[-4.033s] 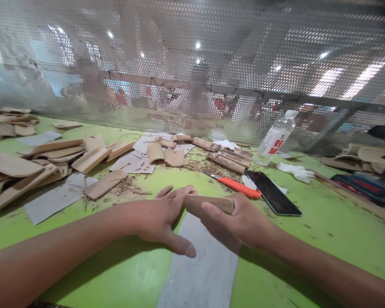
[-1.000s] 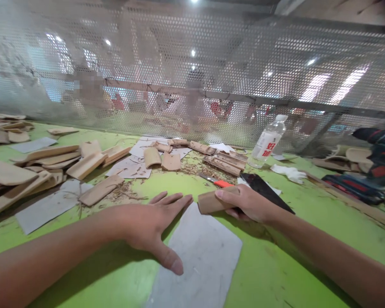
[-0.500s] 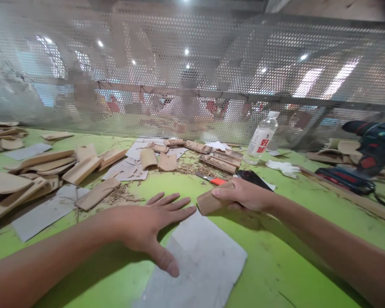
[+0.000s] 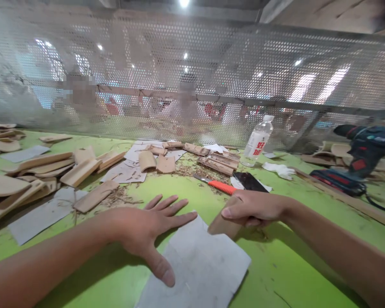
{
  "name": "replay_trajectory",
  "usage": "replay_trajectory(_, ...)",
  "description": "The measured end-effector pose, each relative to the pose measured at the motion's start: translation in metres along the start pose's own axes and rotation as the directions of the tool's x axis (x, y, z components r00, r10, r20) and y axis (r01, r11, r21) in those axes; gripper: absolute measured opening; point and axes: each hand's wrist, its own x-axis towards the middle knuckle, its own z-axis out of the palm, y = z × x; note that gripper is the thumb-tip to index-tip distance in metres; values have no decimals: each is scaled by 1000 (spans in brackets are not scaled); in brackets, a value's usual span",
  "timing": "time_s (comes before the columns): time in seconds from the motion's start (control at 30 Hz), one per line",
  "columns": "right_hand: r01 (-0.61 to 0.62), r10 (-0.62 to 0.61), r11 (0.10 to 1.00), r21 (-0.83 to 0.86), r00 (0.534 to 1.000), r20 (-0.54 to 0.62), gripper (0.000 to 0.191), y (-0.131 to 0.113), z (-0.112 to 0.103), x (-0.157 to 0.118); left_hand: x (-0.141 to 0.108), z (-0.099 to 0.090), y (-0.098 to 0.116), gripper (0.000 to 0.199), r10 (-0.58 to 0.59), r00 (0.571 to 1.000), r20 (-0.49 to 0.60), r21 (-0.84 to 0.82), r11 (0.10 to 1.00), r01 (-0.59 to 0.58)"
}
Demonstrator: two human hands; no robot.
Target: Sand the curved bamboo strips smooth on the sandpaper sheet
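Right hand (image 4: 253,207) is closed around a tan wooden piece (image 4: 221,226), fingers curled, thumb along it; piece sits at the upper-right edge of a pale sheet (image 4: 202,265), can't tell if they touch. Left hand (image 4: 154,226) is flat, fingers spread wide, gripping nothing, thumb and index tip over the sheet. Just beyond the right hand, crowding it: orange cutter knife (image 4: 223,187), then dark phone (image 4: 252,182). Farther out on the green counter (image 4: 285,269): curved wooden offcuts (image 4: 166,164) with shavings, clear bottle (image 4: 255,152), white glove (image 4: 279,170), cordless drill (image 4: 368,149) at right, wood stack (image 4: 43,164) at left. Bottle label has red Chinese characters; upper one reads 好, lower one unclear. Drill lettering too small to read. Right hand covers the far end of its piece; sheet and drill run out of frame; people behind the perforated mesh (image 4: 147,47) are blurred.
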Motion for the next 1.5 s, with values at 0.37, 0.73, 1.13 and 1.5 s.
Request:
replay_trajectory(0.37, 277, -52, 903, 329, 830, -556, 43, -4, 7, 8, -4, -7, -8, 70, 150, 982, -113, -39, 987, -155)
replay_trajectory(0.73, 285, -167, 945, 163, 846, -507, 52, 5, 9, 15, -3, 11, 19, 73, 163, 973, -163, -15, 986, -168)
replay_trajectory(1.13, 181, -145, 972, 148, 962, -230, 54, -4, 34, 12, 12, 23, 11, 62, -17, 872, -490, -102, 994, -37)
replay_trajectory(1.5, 124, -170, 982, -145, 913, -371, 39, -12, 52, 5, 15, 30, 7, 106, -24, 948, -319, -58, 998, 6)
